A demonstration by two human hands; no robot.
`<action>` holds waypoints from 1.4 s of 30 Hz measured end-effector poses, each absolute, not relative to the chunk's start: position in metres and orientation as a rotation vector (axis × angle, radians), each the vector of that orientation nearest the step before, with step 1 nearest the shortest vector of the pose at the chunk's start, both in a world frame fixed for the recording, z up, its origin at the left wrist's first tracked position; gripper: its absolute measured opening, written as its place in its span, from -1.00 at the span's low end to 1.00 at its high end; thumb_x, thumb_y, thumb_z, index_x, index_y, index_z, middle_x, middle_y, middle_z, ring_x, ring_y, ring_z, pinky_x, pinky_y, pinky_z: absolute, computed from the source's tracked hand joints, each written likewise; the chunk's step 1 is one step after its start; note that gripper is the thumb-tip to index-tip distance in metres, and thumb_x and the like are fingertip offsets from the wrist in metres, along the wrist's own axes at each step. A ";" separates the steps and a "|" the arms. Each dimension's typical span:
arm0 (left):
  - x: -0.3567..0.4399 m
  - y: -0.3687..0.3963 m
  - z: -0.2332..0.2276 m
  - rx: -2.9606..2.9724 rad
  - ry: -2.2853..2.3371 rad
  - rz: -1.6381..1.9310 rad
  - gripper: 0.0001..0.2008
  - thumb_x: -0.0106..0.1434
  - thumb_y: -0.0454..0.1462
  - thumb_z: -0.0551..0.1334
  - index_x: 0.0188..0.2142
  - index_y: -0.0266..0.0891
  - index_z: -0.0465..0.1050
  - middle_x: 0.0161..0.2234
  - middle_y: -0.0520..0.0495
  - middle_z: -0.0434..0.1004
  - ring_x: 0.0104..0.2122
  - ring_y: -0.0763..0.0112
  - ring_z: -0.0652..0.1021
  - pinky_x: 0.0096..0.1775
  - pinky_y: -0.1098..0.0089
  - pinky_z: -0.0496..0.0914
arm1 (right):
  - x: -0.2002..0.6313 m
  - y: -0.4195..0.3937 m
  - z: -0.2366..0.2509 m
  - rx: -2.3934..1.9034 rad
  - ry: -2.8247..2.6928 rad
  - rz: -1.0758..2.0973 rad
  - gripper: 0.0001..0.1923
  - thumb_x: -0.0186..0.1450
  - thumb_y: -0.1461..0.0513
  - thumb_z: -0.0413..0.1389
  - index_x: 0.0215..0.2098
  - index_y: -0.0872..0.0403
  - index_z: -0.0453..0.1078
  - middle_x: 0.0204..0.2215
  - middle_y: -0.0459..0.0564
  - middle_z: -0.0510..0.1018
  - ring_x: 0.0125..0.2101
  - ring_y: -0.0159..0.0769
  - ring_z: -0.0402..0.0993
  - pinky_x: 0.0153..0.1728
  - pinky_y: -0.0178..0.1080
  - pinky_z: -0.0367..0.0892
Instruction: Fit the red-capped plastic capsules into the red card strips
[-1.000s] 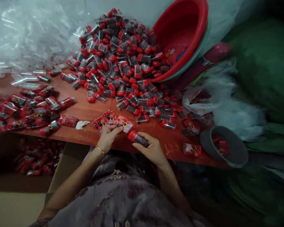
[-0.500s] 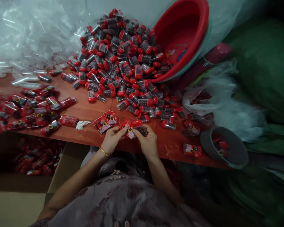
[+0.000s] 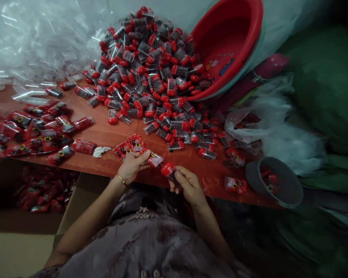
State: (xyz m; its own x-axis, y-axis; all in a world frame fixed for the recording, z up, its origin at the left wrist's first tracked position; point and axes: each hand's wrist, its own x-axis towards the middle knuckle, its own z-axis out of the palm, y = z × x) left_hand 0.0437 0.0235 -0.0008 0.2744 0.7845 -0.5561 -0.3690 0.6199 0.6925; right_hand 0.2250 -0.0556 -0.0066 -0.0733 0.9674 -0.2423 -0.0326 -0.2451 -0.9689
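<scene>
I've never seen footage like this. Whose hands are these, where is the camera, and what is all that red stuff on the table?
There is no machine here: a person wears a camera on the head, so you look down over their lap at their own two bare hands. The left hand, with a thin bracelet at the wrist, pinches a small red printed sleeve at the edge of the brown table. The right hand grips a little clear tube with a red cap. Behind them a big pile of the same capped tubes spills from a tipped red basin. To the left lie wrapped packs, with clear plastic pieces heaped behind. A grey bowl sits on the right.
</scene>
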 end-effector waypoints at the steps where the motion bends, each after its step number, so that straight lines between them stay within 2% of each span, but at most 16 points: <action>1: 0.044 0.023 -0.001 0.499 1.014 0.808 -0.56 -0.31 -0.05 0.49 -0.52 -0.34 0.50 -0.52 -0.06 0.57 -0.50 0.43 0.55 -0.35 0.41 0.45 | 0.224 -0.057 -0.003 -1.339 -1.124 1.479 -0.57 0.20 -0.11 0.05 -0.30 0.09 0.38 -0.69 -0.18 0.38 -0.72 -0.51 0.26 -0.73 -0.45 0.13; 7: 0.040 0.022 -0.001 0.694 1.013 0.806 -0.58 -0.30 -0.02 0.47 -0.56 -0.32 0.54 -0.55 -0.01 0.56 -0.52 0.48 0.49 -0.34 0.42 0.40 | 0.220 -0.051 0.008 -1.463 -1.210 1.541 -0.58 0.17 -0.09 0.08 -0.34 0.11 0.37 -0.74 -0.22 0.34 -0.77 -0.57 0.14 -0.75 -0.46 0.06; 16: 0.037 0.024 -0.001 1.026 0.944 0.826 -0.69 -0.09 -0.08 0.41 -0.47 -0.29 0.57 -0.51 0.02 0.57 -0.49 0.47 0.48 -0.33 0.45 0.36 | 0.219 -0.044 -0.004 -1.427 -1.087 1.656 -0.62 0.14 -0.04 0.11 -0.32 0.10 0.34 -0.71 -0.23 0.38 -0.78 -0.58 0.15 -0.74 -0.47 0.07; 20: 0.047 0.016 -0.004 0.851 0.915 0.853 -0.69 -0.17 -0.17 0.47 -0.45 -0.31 0.53 -0.48 0.00 0.58 -0.49 0.46 0.50 -0.34 0.44 0.37 | 0.215 -0.044 -0.010 -1.377 -1.068 1.571 -0.64 0.19 -0.03 0.09 -0.29 0.10 0.35 -0.68 -0.22 0.38 -0.77 -0.58 0.16 -0.74 -0.47 0.08; 25: 0.058 0.009 -0.011 0.584 0.967 0.947 -0.57 -0.33 -0.22 0.52 -0.41 -0.29 0.51 -0.47 -0.01 0.59 -0.48 0.47 0.53 -0.32 0.44 0.40 | 0.208 -0.042 -0.015 -1.355 -1.083 1.443 -0.64 0.21 -0.03 0.08 -0.29 0.09 0.36 -0.66 -0.21 0.39 -0.76 -0.57 0.16 -0.73 -0.46 0.09; 31: 0.068 0.000 -0.015 0.571 0.979 1.068 -0.63 -0.25 -0.20 0.50 -0.43 -0.30 0.52 -0.44 -0.04 0.60 -0.45 0.47 0.54 -0.28 0.45 0.42 | 0.191 -0.043 -0.027 -1.400 -0.952 1.147 -0.67 0.23 -0.02 0.06 -0.27 0.08 0.31 -0.65 -0.22 0.38 -0.76 -0.56 0.17 -0.73 -0.45 0.12; 38: 0.077 -0.008 -0.020 0.541 1.005 1.101 -0.64 -0.18 -0.12 0.46 -0.45 -0.32 0.50 -0.53 0.00 0.55 -0.53 0.53 0.49 -0.41 0.50 0.38 | 0.181 -0.040 -0.027 -1.418 -1.022 1.057 -0.69 0.28 -0.03 0.00 -0.29 0.06 0.28 -0.65 -0.23 0.34 -0.76 -0.55 0.15 -0.75 -0.43 0.07; 42: 0.072 -0.002 -0.013 0.576 0.977 1.071 -0.65 -0.12 -0.09 0.43 -0.46 -0.35 0.51 -0.62 0.03 0.46 -0.62 0.54 0.42 -0.53 0.49 0.31 | 0.179 -0.037 -0.030 -1.375 -1.117 1.140 -0.70 0.29 -0.02 0.00 -0.24 0.04 0.28 -0.62 -0.23 0.35 -0.73 -0.54 0.17 -0.71 -0.42 0.12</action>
State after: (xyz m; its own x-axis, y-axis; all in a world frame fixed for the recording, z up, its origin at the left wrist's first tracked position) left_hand 0.0718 -0.0016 -0.0130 0.1458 0.9154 -0.3752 -0.4577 0.3986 0.7947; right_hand 0.1790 -0.0371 -0.0296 0.1331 0.9881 -0.0776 0.0575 -0.0859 -0.9946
